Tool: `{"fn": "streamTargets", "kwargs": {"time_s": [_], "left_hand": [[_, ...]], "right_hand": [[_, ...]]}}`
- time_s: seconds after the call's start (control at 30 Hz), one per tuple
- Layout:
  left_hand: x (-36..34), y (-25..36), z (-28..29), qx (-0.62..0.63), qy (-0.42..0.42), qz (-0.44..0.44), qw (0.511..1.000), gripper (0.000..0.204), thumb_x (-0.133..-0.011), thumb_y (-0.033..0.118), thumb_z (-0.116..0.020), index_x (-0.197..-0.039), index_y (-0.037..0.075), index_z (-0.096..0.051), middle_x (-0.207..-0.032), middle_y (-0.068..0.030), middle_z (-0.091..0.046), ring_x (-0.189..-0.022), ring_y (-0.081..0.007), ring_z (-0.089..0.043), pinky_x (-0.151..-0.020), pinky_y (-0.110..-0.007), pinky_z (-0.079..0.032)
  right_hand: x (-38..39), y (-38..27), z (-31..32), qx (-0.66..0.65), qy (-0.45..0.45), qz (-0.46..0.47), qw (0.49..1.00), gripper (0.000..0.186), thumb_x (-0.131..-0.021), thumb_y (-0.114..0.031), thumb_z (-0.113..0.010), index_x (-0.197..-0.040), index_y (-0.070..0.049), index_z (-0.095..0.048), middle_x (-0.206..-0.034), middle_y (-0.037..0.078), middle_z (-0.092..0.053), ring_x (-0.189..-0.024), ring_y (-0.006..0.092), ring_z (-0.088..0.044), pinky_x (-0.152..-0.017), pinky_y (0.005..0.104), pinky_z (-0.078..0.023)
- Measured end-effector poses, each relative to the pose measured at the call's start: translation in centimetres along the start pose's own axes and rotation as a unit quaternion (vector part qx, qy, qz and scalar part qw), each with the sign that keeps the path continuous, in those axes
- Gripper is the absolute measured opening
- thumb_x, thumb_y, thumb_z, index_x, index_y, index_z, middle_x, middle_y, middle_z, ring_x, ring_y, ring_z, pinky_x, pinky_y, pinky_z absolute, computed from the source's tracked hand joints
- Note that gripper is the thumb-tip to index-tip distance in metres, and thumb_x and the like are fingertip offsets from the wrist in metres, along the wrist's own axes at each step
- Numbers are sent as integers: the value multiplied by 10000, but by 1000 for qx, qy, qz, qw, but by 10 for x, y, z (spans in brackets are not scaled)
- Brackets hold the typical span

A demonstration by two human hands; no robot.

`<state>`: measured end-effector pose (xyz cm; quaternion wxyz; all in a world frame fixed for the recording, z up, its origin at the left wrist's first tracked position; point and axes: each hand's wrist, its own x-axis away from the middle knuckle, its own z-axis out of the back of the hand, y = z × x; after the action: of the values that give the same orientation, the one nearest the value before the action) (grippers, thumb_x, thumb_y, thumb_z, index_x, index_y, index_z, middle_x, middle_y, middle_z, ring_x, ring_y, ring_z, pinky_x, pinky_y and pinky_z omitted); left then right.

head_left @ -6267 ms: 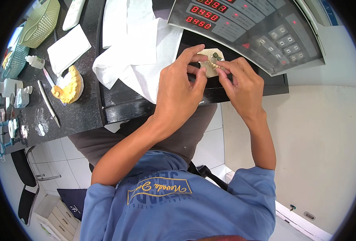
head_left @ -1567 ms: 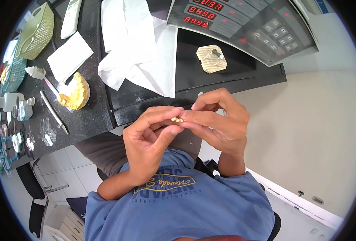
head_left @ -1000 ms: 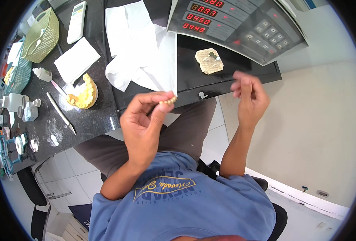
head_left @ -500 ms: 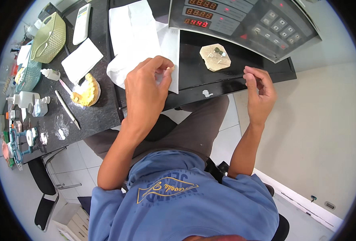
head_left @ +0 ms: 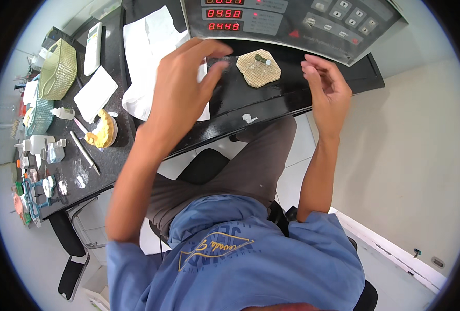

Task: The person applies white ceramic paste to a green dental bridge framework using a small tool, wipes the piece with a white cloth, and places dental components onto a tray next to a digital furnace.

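My left hand point(head_left: 186, 83) hovers over the black bench beside the white cloth, fingers bent and thumb apart from the index finger; it is open, and nothing shows between them. To the right of it lies a beige honeycomb firing tray point(head_left: 246, 78) with thin pegs, small dark green pieces point(head_left: 259, 58) and a small whitish piece point(head_left: 267, 62). My right hand point(head_left: 331, 93) is raised at the bench's right end, fingers curled and thumb tip close to the index fingertip. Whether anything small sits in that pinch cannot be made out.
A grey control panel point(head_left: 292, 31) with red digits stands behind the tray. White cloth point(head_left: 152, 62) covers part of the bench. Leftward are a yellow dental model point(head_left: 104, 132), a pen-like metal tool point(head_left: 85, 152), bottles point(head_left: 35, 144), a folded paper point(head_left: 96, 94), a calculator point(head_left: 93, 49) and baskets point(head_left: 59, 72).
The view has shifted. My left hand has moved toward the tray and its thumb and index finger have parted; a small pale piece that was between them no longer shows. My right hand stays curled.
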<state>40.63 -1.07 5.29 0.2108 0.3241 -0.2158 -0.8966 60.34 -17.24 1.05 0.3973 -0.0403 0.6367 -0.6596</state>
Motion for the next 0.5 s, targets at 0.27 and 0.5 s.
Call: {"fn": "streamTargets", "kwargs": {"time_s": [0.27, 0.5], "left_hand": [[-49, -8, -33, 139, -158, -35, 977, 180, -891, -16, -639, -1067, -44, -669, -1017, -133, -697, -925, -247, -695, -879, -340, -564], [-58, -18, -38, 140, -211, -56, 966, 157, -896, 2, -644, -1040, -53, -677, -1004, -112, -685, -916, -230, -692, -833, -336, -572]], "right_hand": [[-7, 1, -13, 35, -79, 10, 996, 241, -854, -3, -648, -1094, -1, -674, -990, 105, -714, -859, 151, -670, -784, 274, -520], [-6, 0, -14, 125, -102, 13, 987, 149, -841, -43, -698, -977, 17, -699, -906, 63, -695, -785, 125, -637, -743, 260, -507]]}}
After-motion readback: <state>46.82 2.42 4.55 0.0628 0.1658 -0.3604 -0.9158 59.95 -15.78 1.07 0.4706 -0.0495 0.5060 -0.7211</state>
